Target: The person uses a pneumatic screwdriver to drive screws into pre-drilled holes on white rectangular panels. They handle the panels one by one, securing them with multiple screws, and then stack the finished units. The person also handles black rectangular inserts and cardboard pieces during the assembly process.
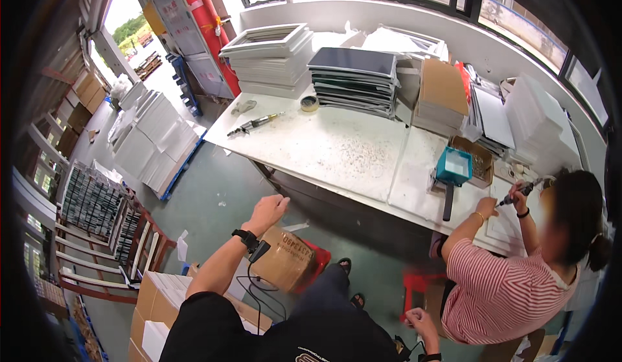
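Note:
My left hand (266, 213) is held out in front of me with its fingers curled in, and nothing shows in it. Below it, apart from the hand, a brown cardboard box (280, 261) rests on something red. Low on the right side is my right hand (424, 328), its fingers bent inward, with no object visible in them. Beyond both hands stands a long white worktable (324, 158). On its left end lie a power screwdriver (254, 124) and a roll of tape (310, 103). Neither hand touches the table.
Stacked white frames (267, 70) and dark panels (353, 83) line the table's back. A teal bin (453, 166) sits farther right. A co-worker in a striped shirt (505, 291) holds a power tool at the right. Pallet stacks (152, 145) and a loaded rack (97, 200) stand left.

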Motion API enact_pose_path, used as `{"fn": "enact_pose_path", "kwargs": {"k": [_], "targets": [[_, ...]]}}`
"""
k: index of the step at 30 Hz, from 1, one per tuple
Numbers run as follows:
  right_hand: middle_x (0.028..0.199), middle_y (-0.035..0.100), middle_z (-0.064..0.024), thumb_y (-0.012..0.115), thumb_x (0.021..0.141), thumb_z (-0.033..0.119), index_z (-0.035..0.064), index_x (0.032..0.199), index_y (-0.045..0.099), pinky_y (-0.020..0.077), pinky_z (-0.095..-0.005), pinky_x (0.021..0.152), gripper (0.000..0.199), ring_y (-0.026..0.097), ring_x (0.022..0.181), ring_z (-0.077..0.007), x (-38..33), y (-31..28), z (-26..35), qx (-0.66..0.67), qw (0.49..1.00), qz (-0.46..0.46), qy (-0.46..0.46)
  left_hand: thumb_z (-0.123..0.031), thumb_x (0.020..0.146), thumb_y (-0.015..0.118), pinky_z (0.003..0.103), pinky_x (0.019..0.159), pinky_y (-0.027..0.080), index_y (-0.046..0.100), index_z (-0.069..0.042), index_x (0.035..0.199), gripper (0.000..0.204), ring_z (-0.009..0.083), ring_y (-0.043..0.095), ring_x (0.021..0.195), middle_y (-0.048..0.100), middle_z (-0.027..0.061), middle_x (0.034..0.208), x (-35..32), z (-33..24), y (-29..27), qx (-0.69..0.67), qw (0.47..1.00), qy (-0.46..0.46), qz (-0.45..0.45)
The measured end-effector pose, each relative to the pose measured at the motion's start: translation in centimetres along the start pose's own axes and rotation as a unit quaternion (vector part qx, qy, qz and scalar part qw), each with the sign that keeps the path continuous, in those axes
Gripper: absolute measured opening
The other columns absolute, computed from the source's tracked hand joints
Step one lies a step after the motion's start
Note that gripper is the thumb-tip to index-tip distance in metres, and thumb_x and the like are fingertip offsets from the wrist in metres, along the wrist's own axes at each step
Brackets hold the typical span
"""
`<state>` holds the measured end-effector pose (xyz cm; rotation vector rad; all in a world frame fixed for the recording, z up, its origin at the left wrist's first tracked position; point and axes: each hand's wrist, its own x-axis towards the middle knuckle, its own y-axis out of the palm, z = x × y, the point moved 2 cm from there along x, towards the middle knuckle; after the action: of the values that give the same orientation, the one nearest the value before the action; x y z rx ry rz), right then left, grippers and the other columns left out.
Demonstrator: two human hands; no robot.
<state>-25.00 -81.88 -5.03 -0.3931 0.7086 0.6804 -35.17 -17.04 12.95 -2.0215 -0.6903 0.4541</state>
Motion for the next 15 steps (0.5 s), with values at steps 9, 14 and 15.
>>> {"fn": "enact_pose_path", "kwargs": {"k": [9, 14, 15], "targets": [[0.084, 0.075, -0.0067, 0.073, 0.094, 0.025, 0.0002, 0.109, 0.07, 0.0521, -0.0286, 0.069, 0.029, 0.067, 0.074, -0.0109, 8.4, 4.2, 21.5, -0.105, 0.992, -0.02, -0.066, -0.037, 0.101, 0.065, 0.04, 0.097, 0.054, 0.056, 0.003, 0.137, 0.054, 0.0304, 0.069, 0.117, 0.067, 0.0225, 0.133, 31.4, -0.5, -24.2, -0.065, 0.965, 0.117, -0.224], [0.088, 0.076, -0.0105, 0.072, 0.095, 0.022, -0.0019, 0.112, 0.069, 0.0551, -0.0303, 0.077, 0.03, 0.07, 0.081, -0.0134, 13.0, 9.9, 38.2, -0.118, 0.986, -0.038, -0.109, -0.039, 0.101, 0.065, 0.046, 0.107, 0.048, 0.054, 0.003, 0.14, 0.058, 0.0373, 0.059, 0.13, 0.059, 0.0254, 0.142, 47.1, 1.7, -28.7, 0.149, 0.949, 0.196, -0.195], [0.089, 0.076, -0.0112, 0.072, 0.095, 0.022, -0.002, 0.113, 0.069, 0.0555, -0.0307, 0.079, 0.03, 0.071, 0.082, -0.0139, 14.8, 11.1, 40.0, -0.09, 0.988, -0.039, -0.121, -0.039, 0.1, 0.065, 0.047, 0.109, 0.047, 0.053, 0.002, 0.14, 0.059, 0.0387, 0.057, 0.131, 0.059, 0.0258, 0.142, 50.3, 3.0, -29.5, 0.188, 0.937, 0.215, -0.204]]}}
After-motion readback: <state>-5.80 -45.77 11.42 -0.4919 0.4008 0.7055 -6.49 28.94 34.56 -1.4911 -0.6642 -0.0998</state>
